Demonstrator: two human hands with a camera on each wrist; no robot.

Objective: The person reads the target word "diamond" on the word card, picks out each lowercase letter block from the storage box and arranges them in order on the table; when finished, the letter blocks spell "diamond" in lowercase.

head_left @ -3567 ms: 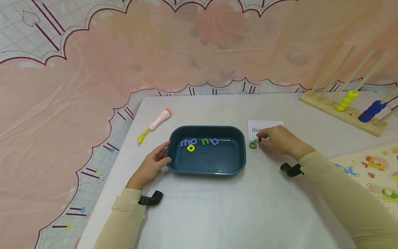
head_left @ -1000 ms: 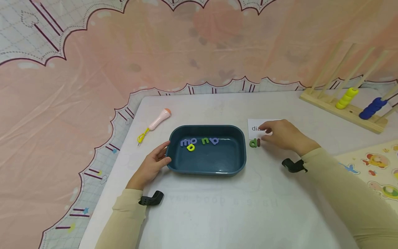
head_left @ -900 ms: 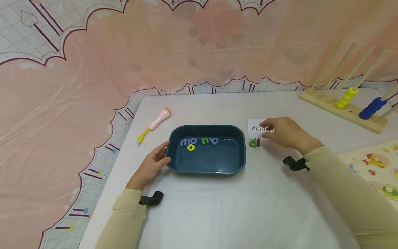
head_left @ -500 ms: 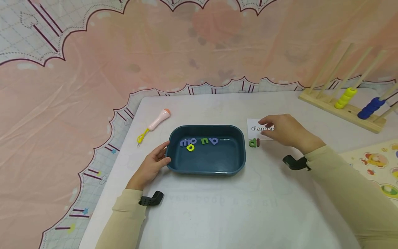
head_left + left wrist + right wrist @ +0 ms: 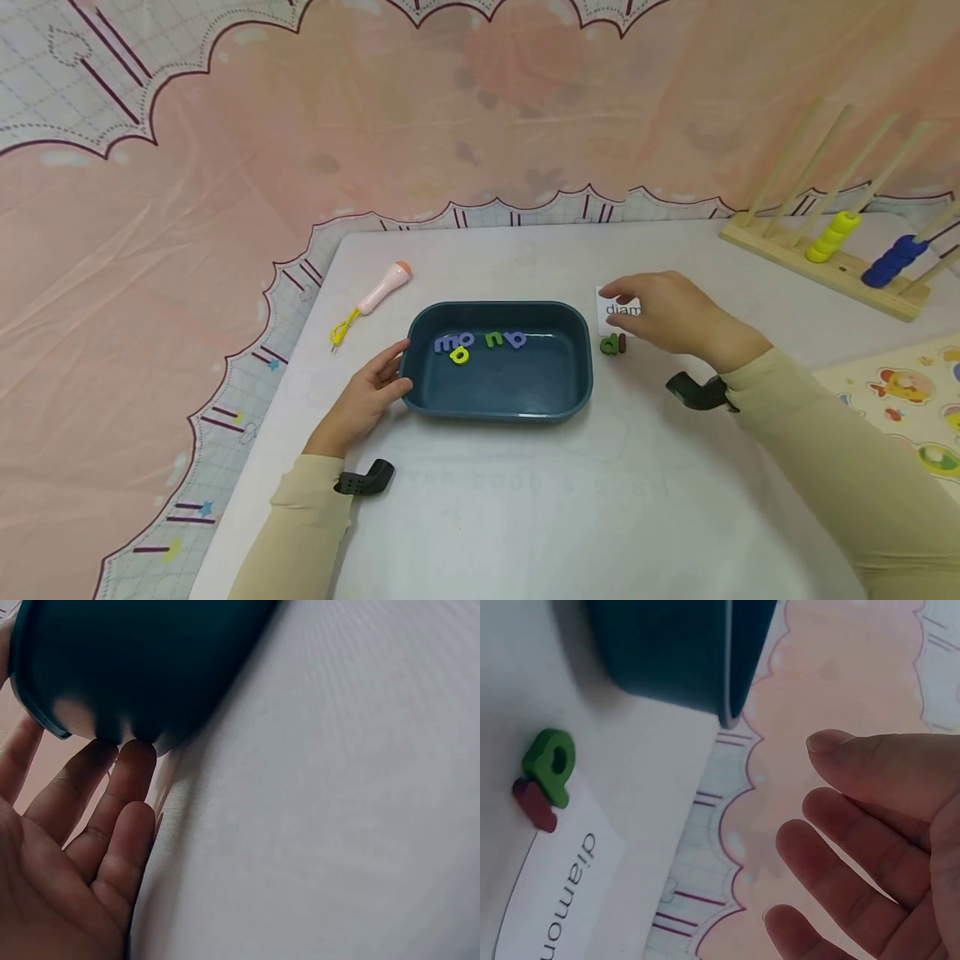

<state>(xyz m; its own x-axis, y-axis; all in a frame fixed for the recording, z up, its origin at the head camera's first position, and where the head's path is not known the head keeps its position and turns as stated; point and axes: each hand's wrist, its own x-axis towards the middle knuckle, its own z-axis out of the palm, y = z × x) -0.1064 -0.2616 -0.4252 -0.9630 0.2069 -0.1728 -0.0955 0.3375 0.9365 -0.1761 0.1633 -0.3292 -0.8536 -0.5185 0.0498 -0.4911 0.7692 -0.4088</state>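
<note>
A dark teal tray stands on the table. In it lie a purple m, a purple o, a yellow letter, a green n and a purple letter like b or d. My left hand touches the tray's left end; the left wrist view shows extended fingertips against its outer wall. My right hand, holding nothing, hovers over a white card and partly covers its word, "diamon" in the right wrist view. Below the card, a green d sits beside a dark red i.
A pink stick-like object with a yellow loop lies at the back left. At the back right stands a wooden bead rack with yellow and blue beads. A picture board lies at the right edge. A patterned curtain hangs behind.
The dark red i now lies beside the green d, released by my right hand. That hand drew back to the right over the card, then moved left again. My left hand stayed at the tray.
</note>
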